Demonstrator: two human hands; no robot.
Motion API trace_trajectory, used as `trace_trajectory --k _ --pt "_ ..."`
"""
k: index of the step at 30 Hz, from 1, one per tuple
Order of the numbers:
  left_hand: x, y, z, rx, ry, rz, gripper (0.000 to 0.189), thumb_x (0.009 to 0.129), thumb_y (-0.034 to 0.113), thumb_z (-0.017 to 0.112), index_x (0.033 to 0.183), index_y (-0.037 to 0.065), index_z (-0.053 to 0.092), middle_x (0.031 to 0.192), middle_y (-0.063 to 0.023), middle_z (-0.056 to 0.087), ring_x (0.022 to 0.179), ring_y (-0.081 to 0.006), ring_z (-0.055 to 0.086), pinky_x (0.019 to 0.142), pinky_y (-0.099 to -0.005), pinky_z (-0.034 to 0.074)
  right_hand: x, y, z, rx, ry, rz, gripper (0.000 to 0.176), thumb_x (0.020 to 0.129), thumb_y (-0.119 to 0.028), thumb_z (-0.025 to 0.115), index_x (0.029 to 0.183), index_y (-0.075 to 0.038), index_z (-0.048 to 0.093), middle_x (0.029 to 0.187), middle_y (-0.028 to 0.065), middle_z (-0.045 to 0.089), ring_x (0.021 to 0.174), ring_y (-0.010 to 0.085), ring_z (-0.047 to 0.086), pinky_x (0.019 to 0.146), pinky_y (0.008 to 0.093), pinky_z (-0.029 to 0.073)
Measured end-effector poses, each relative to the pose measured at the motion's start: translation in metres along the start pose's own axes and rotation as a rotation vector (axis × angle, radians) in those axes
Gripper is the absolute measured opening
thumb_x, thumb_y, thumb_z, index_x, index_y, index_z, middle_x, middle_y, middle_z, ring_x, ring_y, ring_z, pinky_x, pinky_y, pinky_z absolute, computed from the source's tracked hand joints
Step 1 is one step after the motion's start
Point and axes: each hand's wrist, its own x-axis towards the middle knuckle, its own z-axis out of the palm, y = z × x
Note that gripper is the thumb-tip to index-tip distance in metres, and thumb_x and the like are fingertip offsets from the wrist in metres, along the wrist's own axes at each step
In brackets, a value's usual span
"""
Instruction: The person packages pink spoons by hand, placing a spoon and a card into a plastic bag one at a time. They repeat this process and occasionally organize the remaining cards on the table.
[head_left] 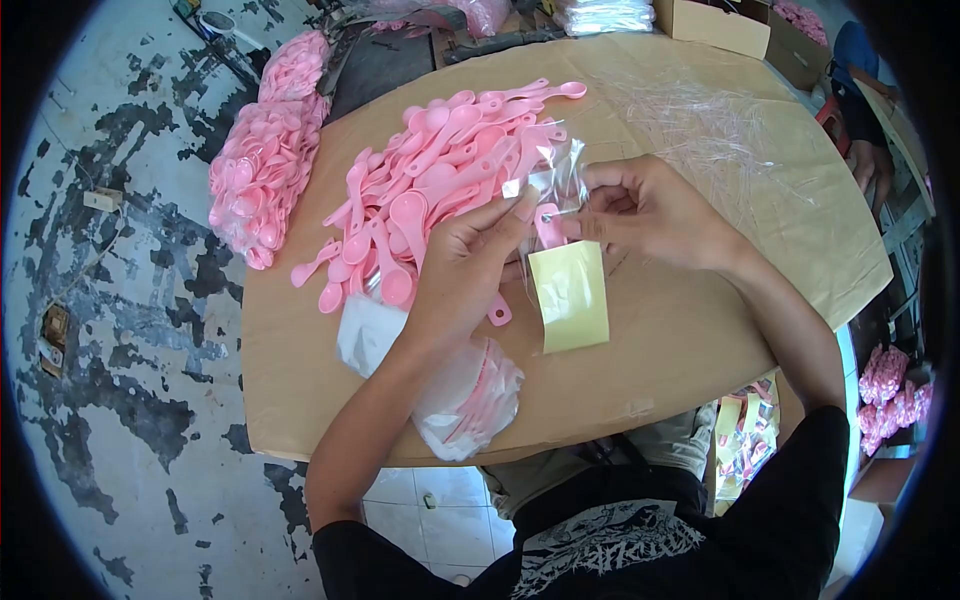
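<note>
Both hands meet over the middle of the table at a small clear plastic bag (570, 175), with a pink spoon (548, 228) inside, its handle showing. My left hand (478, 240) is closed on the bag's left side. My right hand (640, 212) pinches its right side near the top. A pale yellow card (572, 298) hangs at the lower end, hiding the rest of the spoon. Beside my left hand lies a heap of pink spoons (410, 215). Under my left forearm are a white plastic packet (368, 335) and a bag of clear sleeves (468, 395).
Brown paper covers the table (700, 310). Clear plastic scraps (725, 135) lie at the back right. Full bags of pink spoons (262, 165) stand off the left edge. A box of packed pieces (745, 435) sits by my right thigh. Another person's hand (868, 170) shows at far right.
</note>
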Motion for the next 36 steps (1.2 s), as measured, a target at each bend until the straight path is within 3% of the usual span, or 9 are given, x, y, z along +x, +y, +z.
trace_trajectory --k 3,9,13,16,21,28,31,34,36 --pt "0.000 0.000 -0.002 0.008 -0.007 0.025 0.034 0.100 0.022 0.050 0.125 0.000 0.058 0.104 -0.0089 0.068 0.089 -0.0139 0.067 0.071 -0.0272 0.056 0.002 0.007 0.008 0.192 0.062 -0.102 0.028 0.090 -0.015 0.067 0.116 -0.006 0.066 0.077 -0.0017 0.063 0.066 0.0051 0.055 0.060 0.0215 0.047" --pt "-0.004 0.004 -0.003 0.113 -0.086 0.039 0.039 0.101 0.022 0.049 0.134 0.003 0.051 0.104 -0.0083 0.068 0.084 -0.0145 0.068 0.070 -0.0275 0.057 -0.004 -0.009 0.000 0.182 -0.100 -0.045 0.026 0.090 -0.010 0.065 0.116 -0.006 0.067 0.091 0.0017 0.070 0.076 0.0053 0.060 0.065 0.0211 0.049" --pt "-0.005 0.006 -0.003 -0.013 -0.081 0.024 0.040 0.098 0.028 0.054 0.131 0.006 0.055 0.107 -0.0073 0.066 0.091 -0.0130 0.065 0.076 -0.0267 0.056 -0.006 -0.009 -0.007 0.142 -0.006 -0.135 0.023 0.090 -0.008 0.064 0.112 -0.005 0.069 0.098 0.0035 0.071 0.084 0.0064 0.062 0.071 0.0219 0.050" --pt "-0.005 0.014 -0.005 -0.009 -0.080 0.048 0.034 0.099 0.020 0.052 0.127 0.001 0.057 0.105 -0.0117 0.066 0.079 -0.0170 0.070 0.046 -0.0208 0.053 -0.005 -0.010 -0.005 0.166 0.084 -0.114 0.022 0.090 -0.006 0.062 0.111 -0.004 0.070 0.099 0.0047 0.071 0.087 0.0079 0.062 0.076 0.0235 0.051" --pt "0.003 0.007 -0.019 0.128 -0.185 0.151 0.029 0.099 0.013 0.050 0.123 0.001 0.059 0.110 -0.0092 0.065 0.086 -0.0141 0.066 0.063 -0.0242 0.056 0.000 0.003 -0.002 0.162 0.174 -0.266 0.022 0.087 0.002 0.060 0.106 0.000 0.071 0.086 0.0055 0.070 0.076 0.0093 0.061 0.068 0.0252 0.049" --pt "0.008 0.007 -0.036 0.416 -0.273 0.325 0.028 0.093 -0.002 0.041 0.112 -0.001 0.062 0.110 -0.0064 0.063 0.099 -0.0134 0.060 0.088 -0.0257 0.047 -0.003 0.007 -0.013 -0.104 0.067 -0.435 0.024 0.081 0.006 0.056 0.095 -0.004 0.074 0.087 0.0073 0.071 0.082 0.0140 0.064 0.079 0.0280 0.051" --pt "0.006 0.010 -0.037 0.392 -0.310 0.309 0.029 0.090 -0.003 0.039 0.108 -0.001 0.061 0.107 -0.0063 0.062 0.100 -0.0138 0.059 0.090 -0.0278 0.045 -0.003 0.004 -0.014 -0.183 0.066 -0.497 0.025 0.077 0.007 0.057 0.091 -0.004 0.074 0.081 0.0074 0.069 0.079 0.0158 0.062 0.075 0.0297 0.050" --pt "0.009 0.006 -0.037 0.295 -0.316 0.371 0.020 0.093 0.001 0.043 0.104 0.001 0.060 0.096 -0.0045 0.062 0.078 -0.0089 0.058 0.074 -0.0249 0.050 -0.003 0.003 -0.014 -0.225 0.072 -0.526 0.025 0.076 0.008 0.057 0.090 -0.005 0.074 0.078 0.0066 0.069 0.078 0.0164 0.061 0.073 0.0305 0.049" --pt "0.009 0.004 -0.040 0.151 -0.335 0.287 0.014 0.094 0.005 0.046 0.100 0.001 0.058 0.091 -0.0032 0.059 0.080 -0.0085 0.057 0.075 -0.0255 0.050 -0.002 0.002 -0.015 -0.255 0.072 -0.537 0.025 0.075 0.008 0.057 0.089 -0.005 0.074 0.078 0.0059 0.069 0.078 0.0168 0.061 0.073 0.0308 0.049"
